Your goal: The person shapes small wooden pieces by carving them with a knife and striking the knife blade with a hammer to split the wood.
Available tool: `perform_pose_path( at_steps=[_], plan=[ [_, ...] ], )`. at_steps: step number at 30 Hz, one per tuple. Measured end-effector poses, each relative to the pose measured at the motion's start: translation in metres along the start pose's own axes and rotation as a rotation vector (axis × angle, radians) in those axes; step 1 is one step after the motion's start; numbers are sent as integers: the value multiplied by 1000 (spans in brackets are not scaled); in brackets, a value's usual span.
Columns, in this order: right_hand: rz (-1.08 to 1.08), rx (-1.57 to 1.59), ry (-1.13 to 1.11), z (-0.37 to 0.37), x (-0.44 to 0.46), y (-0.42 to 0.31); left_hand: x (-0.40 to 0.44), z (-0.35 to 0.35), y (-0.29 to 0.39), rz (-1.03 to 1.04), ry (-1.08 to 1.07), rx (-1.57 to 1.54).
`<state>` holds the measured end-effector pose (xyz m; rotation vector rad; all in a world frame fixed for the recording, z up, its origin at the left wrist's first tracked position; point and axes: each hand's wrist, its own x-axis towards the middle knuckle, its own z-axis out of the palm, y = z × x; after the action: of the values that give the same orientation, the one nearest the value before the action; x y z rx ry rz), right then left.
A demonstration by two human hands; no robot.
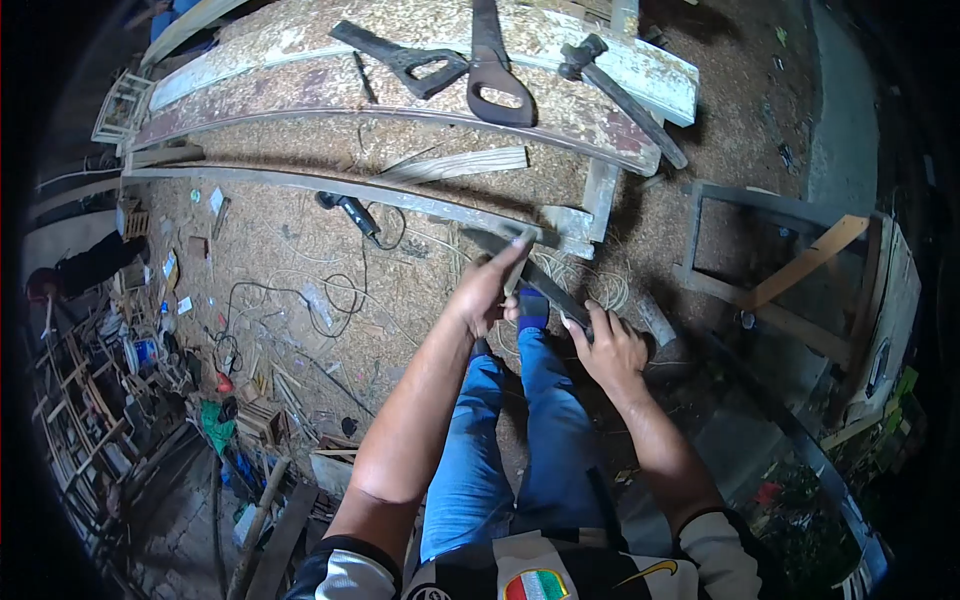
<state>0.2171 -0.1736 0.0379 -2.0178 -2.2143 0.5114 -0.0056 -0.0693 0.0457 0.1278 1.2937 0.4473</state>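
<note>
In the head view, the dark bar (553,290) slants in front of the legs (490,420), its long axis running from upper left to lower right. The right hand (612,350) curls round its lower end; the left hand (482,296) pinches a pale strip (517,268) across it. Beyond, a bench (255,120) bears saws (497,85) and a hammer (628,96); shavings cover the floor (290,250).
</note>
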Motion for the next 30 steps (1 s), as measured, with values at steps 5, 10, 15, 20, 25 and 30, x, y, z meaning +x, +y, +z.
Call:
perform_pose_path(
  at_steps=[5, 10, 15, 20, 25, 30],
  plan=[
    [-165, -68, -30, -3, 22, -9, -24, -41, -30, -89, -5, -245],
    [-257, -43, -205, 9, 28, -45, -41, -98, -77, 4, -132, -379],
    [-378, -18, -428, 24, 21, -101, -70, -162, -129, 41, -135, -583],
    [-549, -42, -524, 73, -9, -177, -108, -243, -201, 52, -112, -810],
    [-679, -234, -729, 101, -61, -314, -178, -336, -291, 184, -112, -993],
    [-1091, -361, -553, 149, -138, -427, -247, -413, -393, 265, 16, -1206]
  ],
)
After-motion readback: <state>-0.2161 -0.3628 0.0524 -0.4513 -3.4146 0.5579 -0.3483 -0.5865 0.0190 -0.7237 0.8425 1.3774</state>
